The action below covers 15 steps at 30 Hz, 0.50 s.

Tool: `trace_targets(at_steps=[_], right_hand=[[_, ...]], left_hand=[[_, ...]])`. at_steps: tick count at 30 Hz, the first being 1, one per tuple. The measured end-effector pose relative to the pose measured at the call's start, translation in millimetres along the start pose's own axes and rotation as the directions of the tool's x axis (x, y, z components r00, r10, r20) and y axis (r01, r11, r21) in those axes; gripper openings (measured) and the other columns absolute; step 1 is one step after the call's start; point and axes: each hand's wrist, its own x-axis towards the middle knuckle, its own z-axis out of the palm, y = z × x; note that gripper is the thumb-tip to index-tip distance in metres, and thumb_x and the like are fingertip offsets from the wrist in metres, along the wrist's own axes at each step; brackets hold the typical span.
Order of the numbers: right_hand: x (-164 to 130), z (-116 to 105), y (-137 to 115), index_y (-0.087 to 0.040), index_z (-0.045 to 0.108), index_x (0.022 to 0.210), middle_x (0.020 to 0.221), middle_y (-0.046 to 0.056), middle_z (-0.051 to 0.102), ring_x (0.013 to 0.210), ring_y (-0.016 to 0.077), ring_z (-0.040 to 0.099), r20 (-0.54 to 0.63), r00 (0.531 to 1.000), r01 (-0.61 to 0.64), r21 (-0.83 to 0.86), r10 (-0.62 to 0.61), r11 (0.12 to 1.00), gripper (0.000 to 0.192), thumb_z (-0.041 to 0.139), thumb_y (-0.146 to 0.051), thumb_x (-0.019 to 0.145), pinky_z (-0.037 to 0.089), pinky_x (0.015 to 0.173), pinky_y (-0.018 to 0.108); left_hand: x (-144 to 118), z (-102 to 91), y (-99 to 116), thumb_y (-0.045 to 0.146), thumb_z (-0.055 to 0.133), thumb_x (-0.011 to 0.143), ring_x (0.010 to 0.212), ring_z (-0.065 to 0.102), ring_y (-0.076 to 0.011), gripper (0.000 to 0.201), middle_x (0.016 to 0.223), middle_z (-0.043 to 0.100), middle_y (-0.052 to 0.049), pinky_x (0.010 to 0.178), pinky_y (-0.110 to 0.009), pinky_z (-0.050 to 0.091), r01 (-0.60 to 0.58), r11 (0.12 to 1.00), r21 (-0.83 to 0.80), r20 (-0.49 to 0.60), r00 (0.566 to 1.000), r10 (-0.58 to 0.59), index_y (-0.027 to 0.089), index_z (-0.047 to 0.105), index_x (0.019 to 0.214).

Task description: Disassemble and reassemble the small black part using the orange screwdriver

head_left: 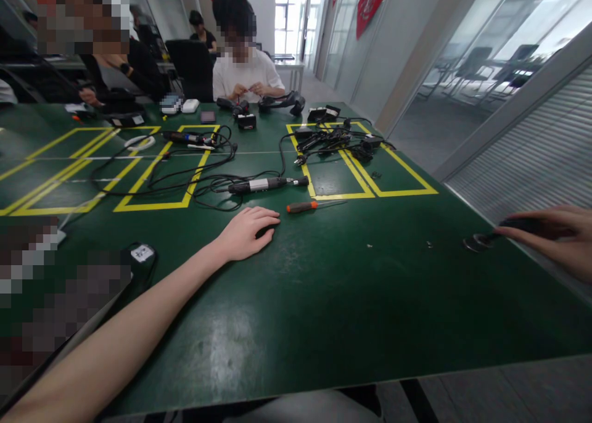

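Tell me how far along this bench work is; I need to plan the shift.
Early. The left hand covers a small dark part on the green table; the right hand grips a black tool beside a round part. The orange-handled screwdriver lies untouched, and loose screws remain scattered.

Glossy green table [324,299] mat, scuffed dull near the front edge; orange plastic handle and thin metal shaft on the screwdriver [308,206]; matt black plastic on the cabled tool [266,184]; smooth yellow tape lines [152,206].

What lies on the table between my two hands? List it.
In the head view, mostly bare green table lies between the left hand and right hand, with a few tiny specks, maybe screws.
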Motion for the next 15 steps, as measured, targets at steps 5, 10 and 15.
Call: trace_targets(at_steps=[5,10,15], right_hand=[[2,-8,-25,-0.025,0.071,0.067,0.082,0.013,0.068,0.057,0.0269,0.063,0.084,0.978,-0.200,0.108,0.192,0.974,0.100,0.044,-0.112,0.027,0.050,0.053,0.046],[4,2,-17,-0.027,0.070,0.072,0.080,0.012,0.071,0.057,0.0282,0.063,0.184,0.949,-0.287,0.170,0.256,0.943,0.082,0.061,-0.099,0.032,0.049,0.054,0.045],[-1,20,-13,-0.027,0.068,0.076,0.074,0.011,0.072,0.068,0.0331,0.069,0.261,0.926,-0.334,0.224,0.274,0.915,0.072,0.070,-0.090,0.040,0.052,0.055,0.043]], left_hand=[[0,0.8,-1,0.028,0.048,0.100,0.125,0.066,-0.0268,0.032,0.133,0.072,-0.010,0.104,-0.048,0.053,0.008,1.000,0.000,0.001,1.000,-0.008,0.019,0.072,0.120],[0,0.9,-1,0.028,0.048,0.100,0.125,0.066,-0.0272,0.033,0.133,0.072,-0.011,0.105,-0.049,0.053,0.005,1.000,-0.006,-0.002,1.000,-0.005,0.017,0.072,0.120],[0,0.2,-1,0.028,0.048,0.099,0.125,0.066,-0.0267,0.033,0.134,0.072,-0.011,0.106,-0.050,0.053,0.008,1.000,-0.010,-0.001,1.000,-0.008,0.018,0.072,0.120]])
